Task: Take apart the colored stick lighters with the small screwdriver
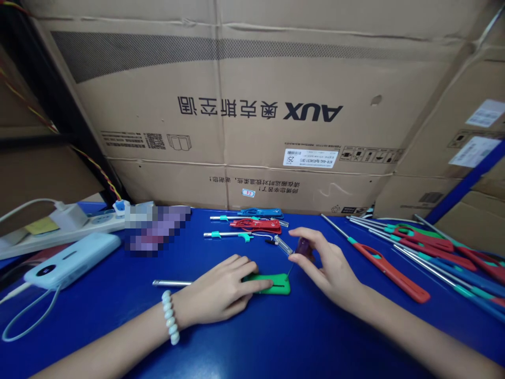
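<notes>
A green long-necked lighter [282, 284] lies on the blue table, its metal tube pointing left. My left hand [224, 292] is over its handle, fingers curled around it and the index finger pressed along the top, hiding part of the body. Between the thumb and fingers of my right hand [325, 263] is a small screwdriver [303, 246] with a dark purple handle. Its thin shaft slants down to the right end of the green handle. Behind lie an open red lighter handle [260, 226], a blue one [260, 213], metal tubes with teal parts and a clear fuel tank [283, 245].
To the right lie a red lighter [390, 271] and a pile of several red, blue and green lighters [445, 252]. A power bank [73, 260] with a cable and a power strip [79, 231] are at the left. A large cardboard sheet [252, 131] stands behind the table.
</notes>
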